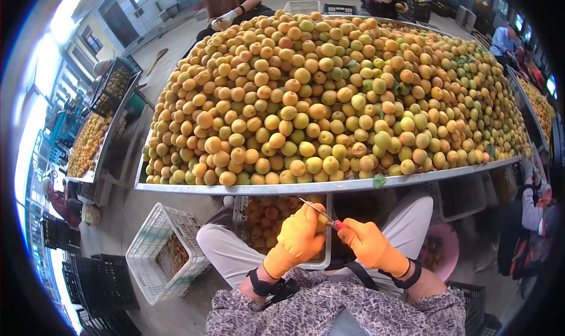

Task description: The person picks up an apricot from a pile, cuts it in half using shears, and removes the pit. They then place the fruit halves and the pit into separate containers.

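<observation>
In front of my lap, my left hand (297, 237), in an orange glove, is closed around an apricot (322, 219), mostly hidden by the fingers. My right hand (372, 246), gloved the same way, grips the red handle of a small knife (338, 224). Its thin blade points up and left, crossing over the apricot at my left fingertips. Both hands are close together, just below the near metal edge of a table (282, 190) heaped with apricots (306, 106). Beneath my left hand, a crate (326, 259) between my knees contains orange fruit pieces (265, 215).
A white plastic basket (141, 259) with some scraps stands on the floor at left. Near my right knee is a pink basin (452, 250). Black crates (97, 283) are stacked at lower left. Gloved co-workers sit across the table, and another person's sleeve (532, 209) shows at right.
</observation>
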`<state>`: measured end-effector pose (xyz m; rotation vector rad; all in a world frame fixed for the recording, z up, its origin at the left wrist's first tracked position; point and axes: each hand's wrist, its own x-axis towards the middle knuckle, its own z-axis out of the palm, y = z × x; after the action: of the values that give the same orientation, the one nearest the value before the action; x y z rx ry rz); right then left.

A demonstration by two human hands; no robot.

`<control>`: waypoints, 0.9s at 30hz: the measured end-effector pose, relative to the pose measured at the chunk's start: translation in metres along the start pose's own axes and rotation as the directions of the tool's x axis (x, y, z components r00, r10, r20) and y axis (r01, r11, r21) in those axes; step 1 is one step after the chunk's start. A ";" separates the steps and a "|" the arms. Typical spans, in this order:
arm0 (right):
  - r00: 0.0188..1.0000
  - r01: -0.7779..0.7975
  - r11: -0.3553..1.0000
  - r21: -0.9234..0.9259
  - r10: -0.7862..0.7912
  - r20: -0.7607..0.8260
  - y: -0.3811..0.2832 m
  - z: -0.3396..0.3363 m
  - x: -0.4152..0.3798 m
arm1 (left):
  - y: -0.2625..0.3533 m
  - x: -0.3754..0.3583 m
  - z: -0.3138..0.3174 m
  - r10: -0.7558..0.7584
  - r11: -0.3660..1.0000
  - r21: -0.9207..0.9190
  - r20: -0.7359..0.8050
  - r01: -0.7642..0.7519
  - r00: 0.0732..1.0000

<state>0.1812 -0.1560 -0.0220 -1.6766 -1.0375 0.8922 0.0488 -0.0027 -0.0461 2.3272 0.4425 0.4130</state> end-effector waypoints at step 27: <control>0.966 -0.245 0.767 0.592 0.145 0.212 -0.026 0.010 -0.039 | 0.011 -0.016 -0.003 -0.046 -0.154 -0.982 0.119 0.110 0.992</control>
<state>0.1509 -0.1833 0.0035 -1.1736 -0.5659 1.3493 0.0357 -0.0146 -0.0390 0.6292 0.0751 0.3957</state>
